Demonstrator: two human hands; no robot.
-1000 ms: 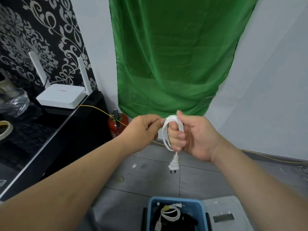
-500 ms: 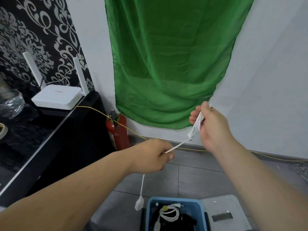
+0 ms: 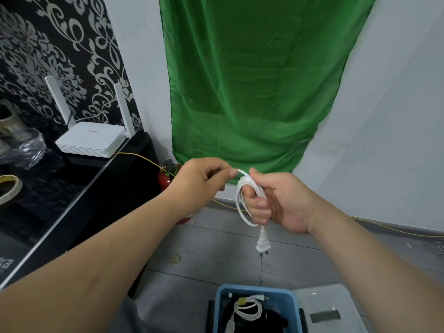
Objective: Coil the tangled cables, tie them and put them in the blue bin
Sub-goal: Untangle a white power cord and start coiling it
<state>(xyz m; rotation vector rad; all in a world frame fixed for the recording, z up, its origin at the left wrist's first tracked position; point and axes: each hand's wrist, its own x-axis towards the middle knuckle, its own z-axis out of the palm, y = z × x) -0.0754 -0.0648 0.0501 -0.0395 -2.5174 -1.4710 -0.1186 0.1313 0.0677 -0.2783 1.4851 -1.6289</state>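
Above blue bin [image 3: 217, 308], R hand [image 3: 286, 203] grips white cable [image 3: 237, 203]; extinguisher [image 3: 163, 181] behind.

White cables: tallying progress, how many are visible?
2: a held cable looped round the right hand, end pinched by the left hand; a coiled cable in the blue bin. More may hide there.

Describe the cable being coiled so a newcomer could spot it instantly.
Below the green cloth, the two hands meet in mid-air. The white cable is looped round the right hand, its end pinched by the left hand. Unlike the coiled cable lying in the blue bin, its plug dangles free.
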